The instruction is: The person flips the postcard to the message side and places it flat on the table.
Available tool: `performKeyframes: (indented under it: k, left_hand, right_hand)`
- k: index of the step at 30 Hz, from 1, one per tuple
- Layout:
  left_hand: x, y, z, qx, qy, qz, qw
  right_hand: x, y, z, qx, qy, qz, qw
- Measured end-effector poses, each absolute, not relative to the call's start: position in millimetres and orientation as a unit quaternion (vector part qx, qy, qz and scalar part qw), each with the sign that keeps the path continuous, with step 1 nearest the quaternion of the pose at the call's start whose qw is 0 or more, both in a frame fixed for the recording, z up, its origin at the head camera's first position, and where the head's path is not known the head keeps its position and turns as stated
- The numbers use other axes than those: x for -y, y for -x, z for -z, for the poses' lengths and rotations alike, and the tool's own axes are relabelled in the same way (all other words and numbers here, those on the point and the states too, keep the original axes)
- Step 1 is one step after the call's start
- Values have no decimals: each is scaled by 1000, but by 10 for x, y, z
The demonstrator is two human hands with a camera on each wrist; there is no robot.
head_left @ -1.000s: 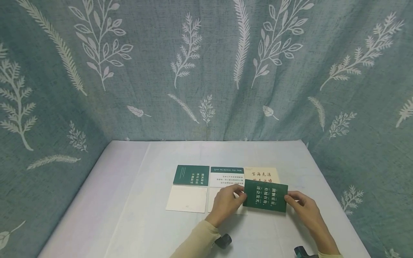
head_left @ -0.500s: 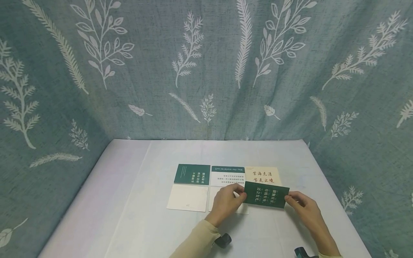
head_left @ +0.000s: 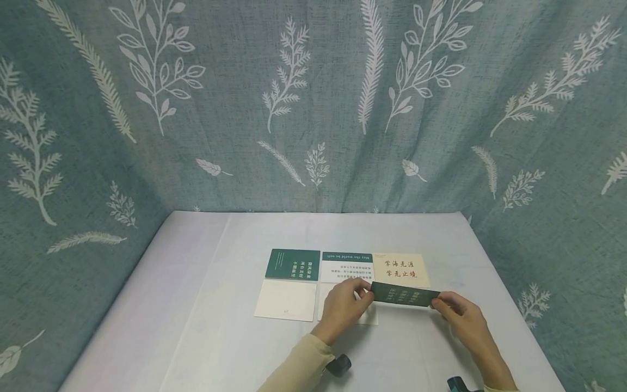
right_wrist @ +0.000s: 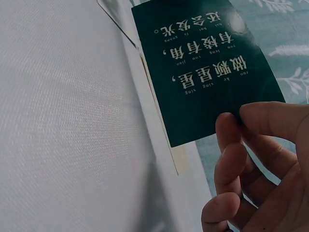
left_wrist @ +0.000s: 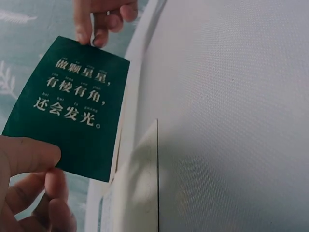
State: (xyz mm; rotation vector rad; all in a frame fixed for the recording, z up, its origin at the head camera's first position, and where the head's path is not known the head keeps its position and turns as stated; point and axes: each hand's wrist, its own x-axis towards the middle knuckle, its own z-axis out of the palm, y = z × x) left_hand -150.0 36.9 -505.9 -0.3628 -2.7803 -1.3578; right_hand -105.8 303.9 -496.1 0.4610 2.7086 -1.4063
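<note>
A dark green card (head_left: 405, 294) with pale printed characters is held above the table, tilted so that its face looks narrow in the head view. My left hand (head_left: 344, 305) pinches its left end between thumb and fingers. At the opposite end my right hand (head_left: 462, 320) pinches the edge the same way. The left wrist view shows the green card (left_wrist: 82, 106) with its lettering upright. In the right wrist view the thumb and fingertip of the right hand (right_wrist: 260, 164) meet at the card's edge. Just behind the held card lies a cream card (head_left: 400, 269) with red-brown characters.
Other cards lie flat in rows on the white table (head_left: 210, 337): a green card (head_left: 292, 264), a white card with a green band (head_left: 346, 268), and a blank white card (head_left: 285, 300). My left hand partly covers another white card (head_left: 369, 314). A patterned curtain (head_left: 313, 109) surrounds the table.
The green card has tilted flatter between both hands, so its face looks narrower and more of the cream card behind it shows. The hands have hardly moved.
</note>
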Motion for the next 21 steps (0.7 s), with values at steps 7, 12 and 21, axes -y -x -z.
performKeyframes:
  k: [7, 12, 21]
  left_hand:
    - [-364, 1490, 5074, 888, 110, 447, -3]
    - [-363, 1481, 5073, 881, 112, 459, -2]
    - [-363, 1491, 5099, 876, 128, 465, 0]
  right_hand:
    - [-3045, 1044, 4968, -875, -132, 465, 33]
    - [-3042, 1024, 4982, -875, -126, 466, 26]
    - [-3085, 1039, 4984, -871, -137, 469, 46]
